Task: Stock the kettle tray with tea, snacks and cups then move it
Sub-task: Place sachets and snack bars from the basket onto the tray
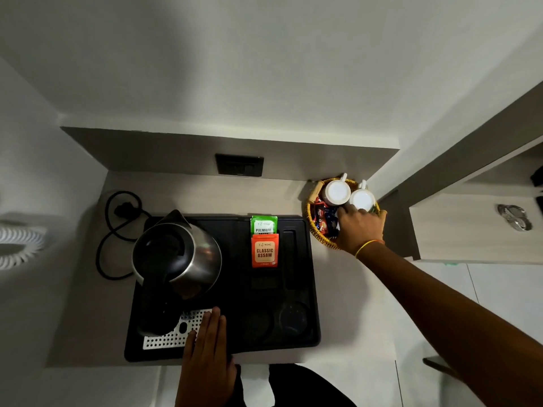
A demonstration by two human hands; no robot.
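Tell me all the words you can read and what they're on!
"PREMIUM": green paper tea sachet standing in the black plastic kettle tray.
"CLASSIC ASSAM": orange paper tea sachet in front of it.
The small brand line on both sachets is too blurred to read.
Snack wrappers in the round wicker basket: too small.

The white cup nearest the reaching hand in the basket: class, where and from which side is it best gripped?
Probably by the sides of the white cup, from above. It appears to sit upside down, flat base up, in the woven basket. Its handle points back towards the wall, and the second cup crowds its left. The right hand already comes from the near side.
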